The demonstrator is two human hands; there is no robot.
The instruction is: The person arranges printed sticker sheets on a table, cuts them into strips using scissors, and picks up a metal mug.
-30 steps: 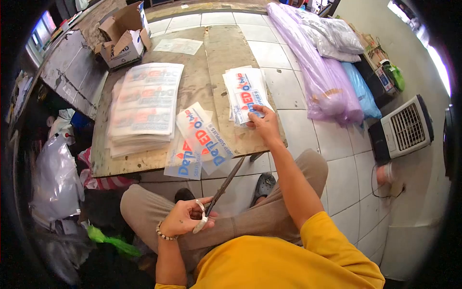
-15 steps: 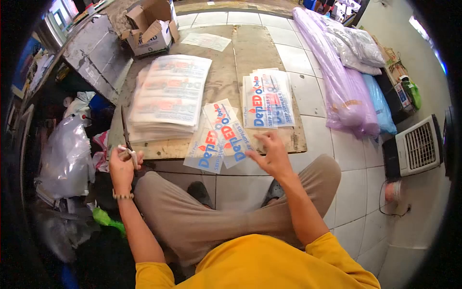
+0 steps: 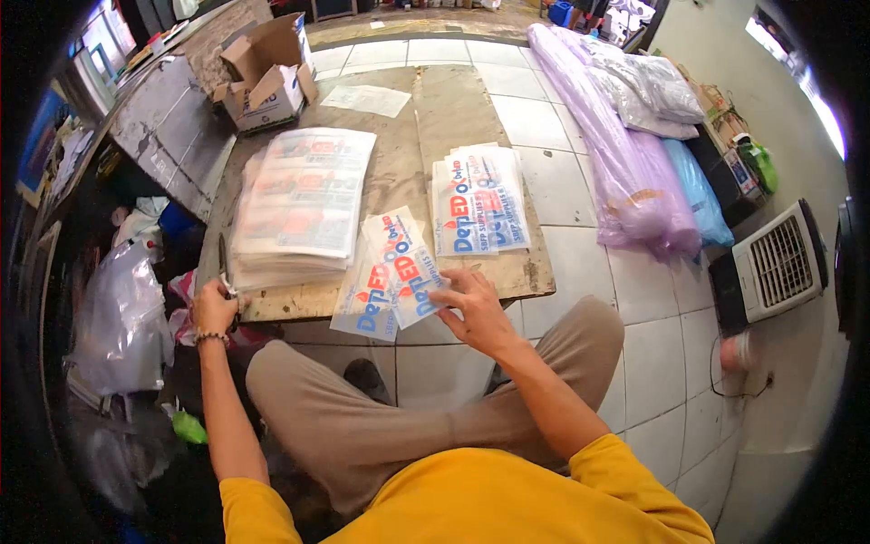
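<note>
My left hand (image 3: 216,308) is closed around the handles of a pair of scissors (image 3: 223,256) at the left front corner of the low wooden board. The blades point away from me along the board's edge. My right hand (image 3: 478,313) has its fingers apart, with the fingertips at the right edge of two overlapping printed plastic sheets (image 3: 373,288). Those sheets overhang the front edge of the board. Beyond them at the right lies a small pile of cut printed sheets (image 3: 480,201). A thick stack of larger printed sheets (image 3: 304,204) sits at the left.
The wooden board (image 3: 399,150) carries a loose paper sheet (image 3: 367,100) and an open carton (image 3: 265,77) at its back left. Purple plastic rolls (image 3: 616,172) lie on the tiled floor at the right, near an air cooler (image 3: 775,263). Clear plastic bags (image 3: 118,317) hang at the left.
My left hand has moved the scissors to the board's left edge. My right hand has come to the loose sheets' right edge. The whole view has shifted slightly.
</note>
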